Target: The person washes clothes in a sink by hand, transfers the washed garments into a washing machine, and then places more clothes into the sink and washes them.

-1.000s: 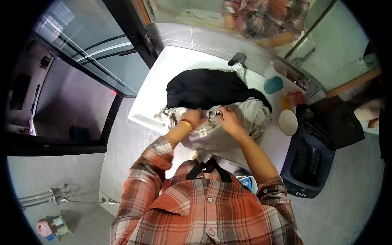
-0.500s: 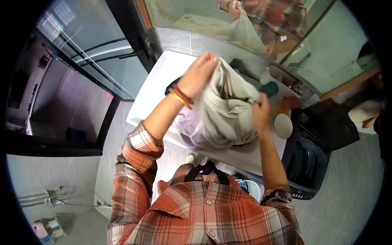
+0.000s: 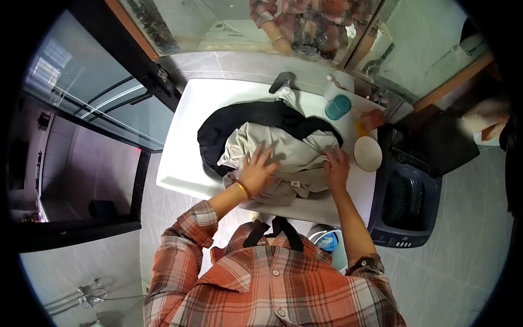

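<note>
A beige garment lies rumpled over black cloth in the white sink. Its greyer near part, with a small white label, hangs at the sink's front edge. My left hand rests on the middle of the garment with fingers spread. At the garment's right side my right hand lies with its fingertips on the cloth, fingers slightly bent and apart. A gold-coloured bangle and a red one circle my left wrist. Behind the clothes stands the dark faucet, with a white cloth under it.
On the sink's right ledge stand a teal cup, a pinkish-red item and a round pale lid or dish. An open-lidded dark washing machine adjoins the right side. A bucket sits below. A mirror spans the wall.
The beige garment has come down from its raised, held-up position onto the black cloth in the sink. Both hands moved lower, and the left let go of the cloth and spread its fingers.
</note>
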Demonstrator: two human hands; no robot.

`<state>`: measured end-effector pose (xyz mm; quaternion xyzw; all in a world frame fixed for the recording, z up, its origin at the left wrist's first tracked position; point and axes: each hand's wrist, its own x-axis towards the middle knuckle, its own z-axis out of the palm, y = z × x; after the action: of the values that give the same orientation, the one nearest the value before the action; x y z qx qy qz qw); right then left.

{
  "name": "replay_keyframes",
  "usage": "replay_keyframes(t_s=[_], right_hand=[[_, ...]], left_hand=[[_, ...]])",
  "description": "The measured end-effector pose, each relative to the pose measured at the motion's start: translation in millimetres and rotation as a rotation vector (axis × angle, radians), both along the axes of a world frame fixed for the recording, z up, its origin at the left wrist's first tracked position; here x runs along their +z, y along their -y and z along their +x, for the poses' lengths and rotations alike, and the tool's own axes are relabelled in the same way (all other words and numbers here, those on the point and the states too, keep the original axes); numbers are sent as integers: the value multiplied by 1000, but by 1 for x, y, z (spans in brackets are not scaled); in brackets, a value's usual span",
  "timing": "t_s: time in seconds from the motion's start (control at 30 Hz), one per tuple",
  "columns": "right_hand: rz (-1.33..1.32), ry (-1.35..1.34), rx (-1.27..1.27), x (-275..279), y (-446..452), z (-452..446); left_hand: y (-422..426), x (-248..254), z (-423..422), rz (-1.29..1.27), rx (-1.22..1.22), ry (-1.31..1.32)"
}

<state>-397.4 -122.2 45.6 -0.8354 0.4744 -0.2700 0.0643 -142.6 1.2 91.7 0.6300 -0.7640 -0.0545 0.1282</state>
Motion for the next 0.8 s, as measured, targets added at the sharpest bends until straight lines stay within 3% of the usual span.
replay_keyframes(t_s=[0.03,0.1,0.3,0.4,0.7,0.8], right_hand=[[9,-84,5,-7,-3,3],[29,-250,21,-18,-11,18],[444,-518,101,-48,-14,30],[522,-467,121,-69,-10,31],[813,-792,168,-96,4,58],[493,-140,4,-127,-2,57]], left_hand=[[3,-1,-8,221,14,-11],[17,-6,-14,402,-50,131],[56,-55,-25,588,-128,229],[64,-84,-26,597,-107,202],[73,-141,-9,715,-67,-112],[72,-167,-8,786,-41,-101]])
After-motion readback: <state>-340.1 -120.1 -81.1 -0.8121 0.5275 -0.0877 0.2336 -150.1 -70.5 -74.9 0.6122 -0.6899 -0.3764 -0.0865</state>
